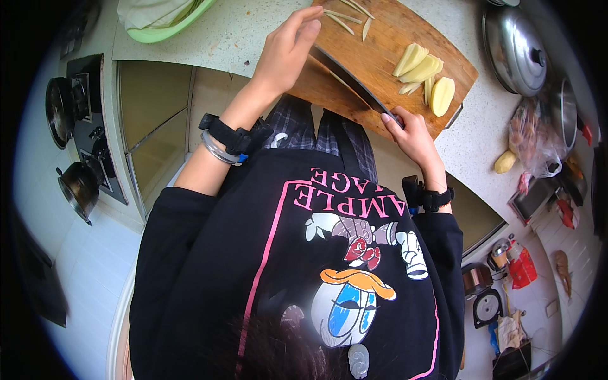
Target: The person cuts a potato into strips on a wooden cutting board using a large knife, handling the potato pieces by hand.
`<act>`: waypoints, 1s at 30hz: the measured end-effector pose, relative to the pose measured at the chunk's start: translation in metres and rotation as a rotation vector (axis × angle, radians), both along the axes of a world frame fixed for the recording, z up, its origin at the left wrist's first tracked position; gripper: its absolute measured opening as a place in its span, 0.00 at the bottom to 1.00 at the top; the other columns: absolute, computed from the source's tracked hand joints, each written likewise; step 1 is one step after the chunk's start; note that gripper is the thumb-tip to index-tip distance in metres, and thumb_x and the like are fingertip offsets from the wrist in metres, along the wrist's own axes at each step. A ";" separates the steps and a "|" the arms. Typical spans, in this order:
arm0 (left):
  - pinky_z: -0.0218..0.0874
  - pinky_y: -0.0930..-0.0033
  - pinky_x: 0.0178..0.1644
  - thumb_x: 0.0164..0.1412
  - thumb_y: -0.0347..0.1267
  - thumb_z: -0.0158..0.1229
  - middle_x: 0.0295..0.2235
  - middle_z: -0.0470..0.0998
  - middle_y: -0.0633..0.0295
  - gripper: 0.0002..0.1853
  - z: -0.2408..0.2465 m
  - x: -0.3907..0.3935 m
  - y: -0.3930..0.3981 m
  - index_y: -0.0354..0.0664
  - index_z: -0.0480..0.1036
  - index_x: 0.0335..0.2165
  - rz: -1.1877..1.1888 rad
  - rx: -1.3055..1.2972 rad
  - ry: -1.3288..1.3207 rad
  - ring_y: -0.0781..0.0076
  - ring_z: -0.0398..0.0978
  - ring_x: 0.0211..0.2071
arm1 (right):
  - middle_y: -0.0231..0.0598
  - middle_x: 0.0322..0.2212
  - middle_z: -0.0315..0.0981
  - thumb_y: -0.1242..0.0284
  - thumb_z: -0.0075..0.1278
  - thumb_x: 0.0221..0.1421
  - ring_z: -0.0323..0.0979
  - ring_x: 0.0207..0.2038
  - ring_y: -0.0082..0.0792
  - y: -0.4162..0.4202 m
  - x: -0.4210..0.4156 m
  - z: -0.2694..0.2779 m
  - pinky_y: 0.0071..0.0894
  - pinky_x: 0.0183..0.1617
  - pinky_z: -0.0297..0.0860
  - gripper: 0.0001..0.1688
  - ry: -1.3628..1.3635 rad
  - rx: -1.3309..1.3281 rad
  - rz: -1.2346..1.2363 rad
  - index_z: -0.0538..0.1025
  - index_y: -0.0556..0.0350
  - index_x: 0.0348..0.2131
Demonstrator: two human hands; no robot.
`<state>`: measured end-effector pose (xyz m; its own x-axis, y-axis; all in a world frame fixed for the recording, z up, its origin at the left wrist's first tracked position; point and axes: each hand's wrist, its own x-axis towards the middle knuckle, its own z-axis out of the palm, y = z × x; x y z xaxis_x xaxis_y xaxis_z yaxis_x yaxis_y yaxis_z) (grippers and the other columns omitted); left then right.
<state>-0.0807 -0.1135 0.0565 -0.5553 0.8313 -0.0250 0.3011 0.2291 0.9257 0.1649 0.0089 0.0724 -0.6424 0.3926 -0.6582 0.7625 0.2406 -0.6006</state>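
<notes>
My right hand (411, 133) grips the handle of a kitchen knife (354, 80), whose dark blade is seen nearly edge-on and slants across a wooden cutting board (380, 47). Near the blade's far end is my left hand (287, 50), palm turned inward and thumb apart, with nothing visible in it. Whether its fingers touch the blade or board, I cannot tell. Thin potato strips (342, 20) lie at the board's far side. Overlapping potato slices (420, 64) rest to the right, beside a cut potato piece (442, 97) and a few more strips.
A green colander (166, 31) with something pale in it stands at far left. On the right counter are a metal pot lid (515, 52), a metal bowl (565, 114), a filled plastic bag (534, 135) and a potato (504, 162). Pans (78, 190) sit on the stove at left.
</notes>
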 end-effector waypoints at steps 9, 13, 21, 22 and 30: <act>0.57 0.69 0.54 0.64 0.35 0.44 0.48 0.71 0.58 0.18 -0.003 0.001 -0.006 0.37 0.65 0.49 -0.005 -0.037 0.022 0.67 0.68 0.50 | 0.48 0.14 0.67 0.56 0.49 0.53 0.66 0.18 0.47 0.001 0.000 -0.002 0.38 0.24 0.63 0.23 -0.001 0.040 0.026 0.72 0.62 0.24; 0.57 0.69 0.53 0.64 0.33 0.44 0.48 0.71 0.58 0.17 -0.006 0.000 -0.008 0.37 0.65 0.48 -0.017 -0.048 0.045 0.68 0.68 0.49 | 0.50 0.15 0.69 0.55 0.48 0.52 0.69 0.21 0.50 -0.001 -0.001 0.000 0.41 0.26 0.64 0.23 0.012 0.108 0.050 0.72 0.61 0.25; 0.57 0.70 0.53 0.64 0.33 0.42 0.47 0.71 0.58 0.16 -0.005 0.000 -0.013 0.37 0.66 0.48 -0.029 -0.046 0.015 0.68 0.68 0.49 | 0.51 0.17 0.71 0.54 0.48 0.52 0.70 0.25 0.53 -0.001 -0.003 0.002 0.44 0.29 0.66 0.24 -0.022 0.157 0.091 0.72 0.59 0.25; 0.57 0.70 0.53 0.64 0.33 0.42 0.47 0.71 0.58 0.16 -0.004 0.001 -0.013 0.37 0.66 0.48 -0.028 -0.047 0.010 0.68 0.68 0.49 | 0.51 0.18 0.71 0.54 0.48 0.52 0.70 0.25 0.53 -0.001 -0.003 0.002 0.44 0.29 0.66 0.24 -0.026 0.155 0.090 0.72 0.59 0.25; 0.55 0.69 0.54 0.65 0.33 0.41 0.48 0.69 0.57 0.17 -0.016 -0.001 -0.018 0.37 0.64 0.49 -0.008 -0.018 -0.068 0.68 0.66 0.50 | 0.52 0.15 0.70 0.53 0.48 0.52 0.71 0.24 0.53 0.001 -0.012 0.008 0.45 0.28 0.67 0.25 -0.044 0.223 0.151 0.71 0.59 0.24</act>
